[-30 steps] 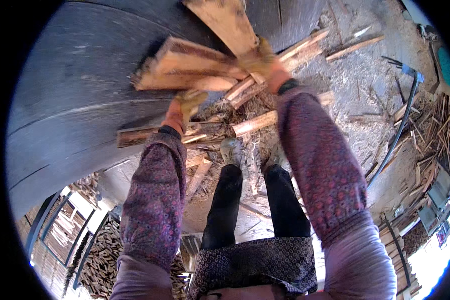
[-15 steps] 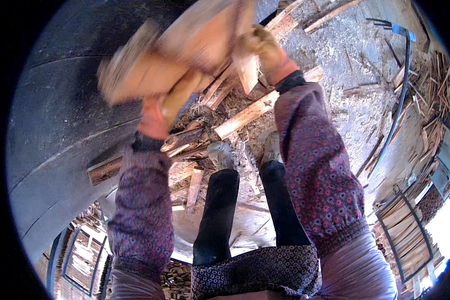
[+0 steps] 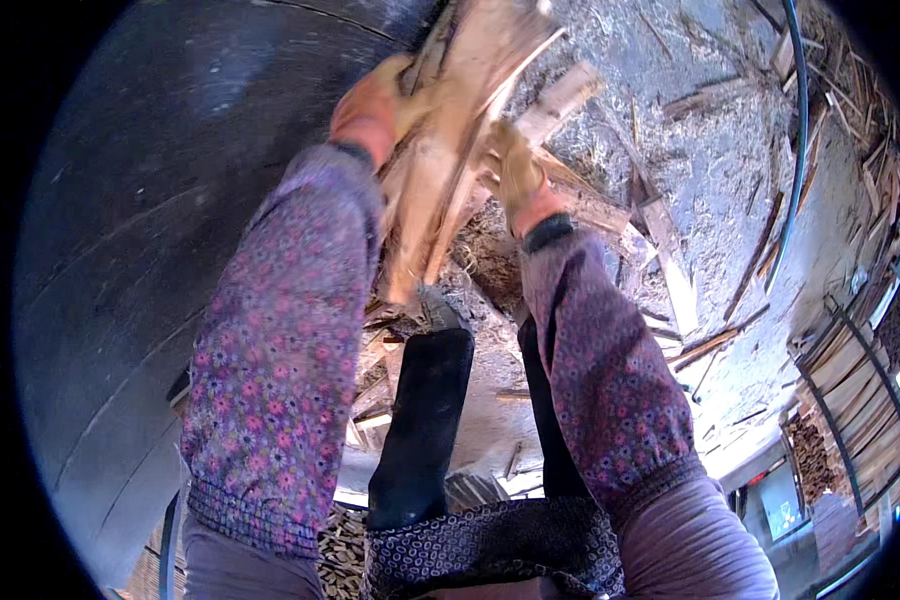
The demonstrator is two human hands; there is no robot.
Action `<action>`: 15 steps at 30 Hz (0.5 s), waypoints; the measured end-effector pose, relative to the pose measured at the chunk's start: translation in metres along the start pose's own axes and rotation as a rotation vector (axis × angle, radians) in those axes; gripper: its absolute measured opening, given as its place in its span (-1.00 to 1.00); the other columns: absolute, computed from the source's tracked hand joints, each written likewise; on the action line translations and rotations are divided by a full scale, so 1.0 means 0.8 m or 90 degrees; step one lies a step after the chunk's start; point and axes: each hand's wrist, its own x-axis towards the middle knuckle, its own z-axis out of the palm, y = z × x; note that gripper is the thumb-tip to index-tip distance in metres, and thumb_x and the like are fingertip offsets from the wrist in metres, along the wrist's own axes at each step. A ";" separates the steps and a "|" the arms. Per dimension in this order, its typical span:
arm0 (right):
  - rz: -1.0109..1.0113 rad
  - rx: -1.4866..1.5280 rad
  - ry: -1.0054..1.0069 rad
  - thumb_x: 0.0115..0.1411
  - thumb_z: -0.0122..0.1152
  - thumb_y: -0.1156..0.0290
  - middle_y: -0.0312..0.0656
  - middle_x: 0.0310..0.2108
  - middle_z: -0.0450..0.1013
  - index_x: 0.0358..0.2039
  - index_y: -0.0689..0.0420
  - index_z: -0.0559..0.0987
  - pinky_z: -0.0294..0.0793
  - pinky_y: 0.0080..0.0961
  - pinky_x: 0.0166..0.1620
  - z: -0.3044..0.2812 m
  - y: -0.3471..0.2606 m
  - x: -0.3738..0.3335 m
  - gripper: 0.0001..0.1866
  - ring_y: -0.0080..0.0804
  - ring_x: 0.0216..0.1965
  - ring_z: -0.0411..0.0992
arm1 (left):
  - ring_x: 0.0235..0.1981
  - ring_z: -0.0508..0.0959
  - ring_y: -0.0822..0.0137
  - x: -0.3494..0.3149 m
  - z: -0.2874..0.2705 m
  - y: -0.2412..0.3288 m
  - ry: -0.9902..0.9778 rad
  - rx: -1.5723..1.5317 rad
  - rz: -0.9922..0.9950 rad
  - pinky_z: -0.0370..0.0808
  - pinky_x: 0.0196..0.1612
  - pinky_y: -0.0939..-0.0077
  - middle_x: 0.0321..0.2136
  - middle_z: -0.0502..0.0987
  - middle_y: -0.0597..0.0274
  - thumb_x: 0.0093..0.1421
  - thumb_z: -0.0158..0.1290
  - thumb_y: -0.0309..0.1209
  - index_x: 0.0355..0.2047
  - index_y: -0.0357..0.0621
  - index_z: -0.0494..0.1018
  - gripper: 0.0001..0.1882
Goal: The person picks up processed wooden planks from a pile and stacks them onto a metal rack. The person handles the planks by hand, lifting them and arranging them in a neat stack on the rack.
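Note:
My left hand [image 3: 390, 105], in an orange and yellow work glove, is closed on the left side of a bundle of rough wooden boards [image 3: 448, 130]. My right hand [image 3: 515, 175], gloved alike, has its fingers against the right edge of the same boards. The bundle stands steeply tilted, its lower end above my left shoe [image 3: 438, 308]. Motion blurs the upper end and part of the gloves, so the fingertips do not show clearly.
Loose wood pieces [image 3: 570, 195] and splinters litter the ground beyond and right of my hands. A large dark curved surface [image 3: 140, 240] fills the left side. A long blue-grey bar [image 3: 796, 150] lies at right, near a framed stack of slats [image 3: 855, 400].
The boards have swung from a slanting position at upper left to a steeper one nearer the middle. Both hands moved with them, and the view has shifted.

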 end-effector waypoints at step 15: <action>0.094 -1.053 0.091 -0.03 0.49 -0.27 0.12 0.41 0.23 0.43 0.15 0.27 0.30 -0.18 0.37 -0.227 0.013 0.048 0.15 0.09 0.36 0.29 | 0.02 0.53 0.29 -0.119 0.112 -0.192 -0.301 -0.456 -0.259 0.48 0.09 0.35 0.04 0.58 0.10 0.36 0.12 -0.17 0.18 -0.28 0.45 -0.49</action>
